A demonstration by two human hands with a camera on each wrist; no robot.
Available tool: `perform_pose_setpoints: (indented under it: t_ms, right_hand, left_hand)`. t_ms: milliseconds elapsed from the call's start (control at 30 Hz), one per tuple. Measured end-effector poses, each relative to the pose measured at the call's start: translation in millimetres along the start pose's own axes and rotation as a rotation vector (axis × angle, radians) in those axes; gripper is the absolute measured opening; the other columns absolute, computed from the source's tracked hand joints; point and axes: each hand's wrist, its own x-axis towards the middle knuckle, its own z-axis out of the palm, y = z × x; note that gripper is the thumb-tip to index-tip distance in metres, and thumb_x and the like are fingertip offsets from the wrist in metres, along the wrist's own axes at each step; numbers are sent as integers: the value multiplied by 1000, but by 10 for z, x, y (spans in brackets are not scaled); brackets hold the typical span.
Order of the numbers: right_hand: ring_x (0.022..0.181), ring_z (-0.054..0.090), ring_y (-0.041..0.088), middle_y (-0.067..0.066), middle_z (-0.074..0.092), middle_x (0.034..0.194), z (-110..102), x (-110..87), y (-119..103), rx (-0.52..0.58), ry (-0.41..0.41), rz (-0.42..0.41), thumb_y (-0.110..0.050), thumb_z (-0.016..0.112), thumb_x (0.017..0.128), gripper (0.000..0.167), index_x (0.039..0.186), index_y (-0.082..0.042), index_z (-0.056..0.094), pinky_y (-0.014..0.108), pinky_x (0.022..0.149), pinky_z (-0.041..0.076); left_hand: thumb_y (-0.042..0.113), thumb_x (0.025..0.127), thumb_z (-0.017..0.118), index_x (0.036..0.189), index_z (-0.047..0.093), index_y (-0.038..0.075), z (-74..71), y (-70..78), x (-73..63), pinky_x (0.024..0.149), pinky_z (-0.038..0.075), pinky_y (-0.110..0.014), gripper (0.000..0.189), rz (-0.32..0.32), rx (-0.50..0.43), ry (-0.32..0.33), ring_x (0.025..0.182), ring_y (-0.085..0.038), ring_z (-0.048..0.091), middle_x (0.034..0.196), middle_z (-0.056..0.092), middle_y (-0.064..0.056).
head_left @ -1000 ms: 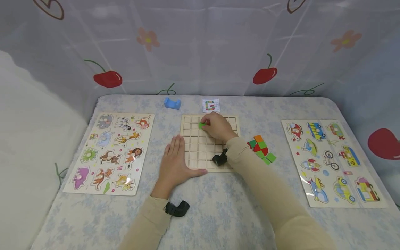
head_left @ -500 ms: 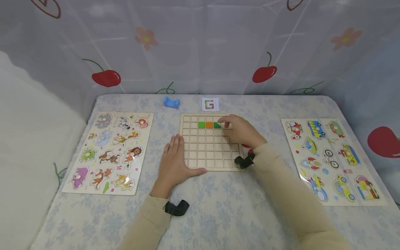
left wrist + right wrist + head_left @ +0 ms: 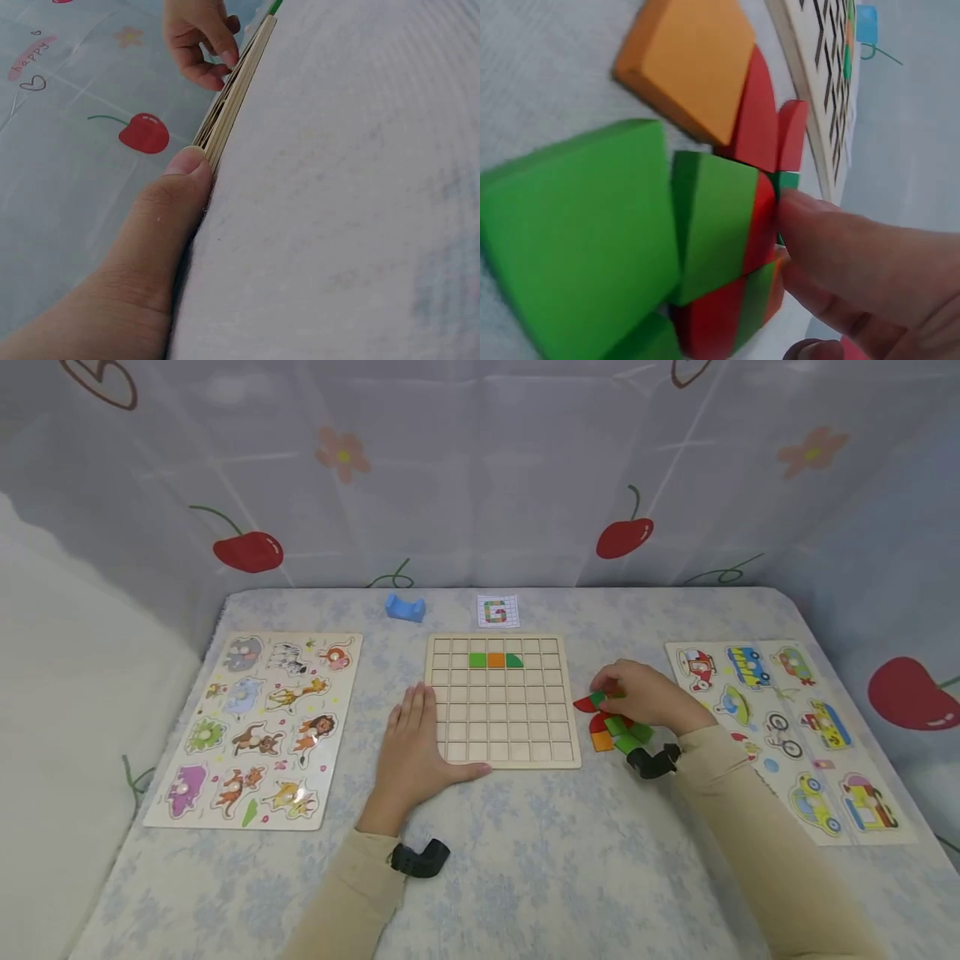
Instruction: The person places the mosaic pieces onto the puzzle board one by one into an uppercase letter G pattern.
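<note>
In the head view my left hand [image 3: 408,747] lies with straight fingers along the left edge of a wooden grid board [image 3: 498,714], its thumb against the near edge. Near the board's top sit a green square tile [image 3: 477,660], an orange square tile [image 3: 496,660] and a dark green rounded tile [image 3: 513,661], side by side. Over a loose heap of tiles [image 3: 627,742] right of the board, my right hand [image 3: 637,696] bends its fingers. In the right wrist view its thumb touches the heap beside a dark green tile [image 3: 788,180]; whether it pinches one is hidden.
A small pattern card [image 3: 498,611] showing a tile G lies behind the board, left of which is a blue holder [image 3: 405,607]. An animal peg puzzle [image 3: 315,789] lies at the left. At the right, partly under the right arm, is a vehicle puzzle [image 3: 757,693].
My right hand has left the board and moved right to the loose tiles. The orange and dark green tiles beside the green square are now uncovered. My left hand stays at the board's edge.
</note>
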Motion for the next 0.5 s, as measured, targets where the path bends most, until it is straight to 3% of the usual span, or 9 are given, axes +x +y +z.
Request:
perform_pose_setpoints:
  t_ms: [300, 500]
  right_hand:
    - [100, 56, 28, 13, 63, 112, 34, 71, 47, 26, 31, 46, -15, 68, 94, 17, 109, -7, 68, 44, 89, 51]
    - [78, 56, 23, 8, 63, 91, 54, 132, 33, -16, 77, 107, -26, 68, 95, 16, 98, -10, 66, 34, 68, 50]
  left_hand:
    - [100, 56, 51, 160, 4, 4, 1, -6, 1, 127, 11, -47, 149, 0, 2, -4, 157, -27, 1, 168, 5, -14]
    - [100, 56, 51, 160, 2, 5, 0, -15, 4, 127, 11, -47, 149, -3, 6, -5, 157, -26, 1, 168, 4, -13]
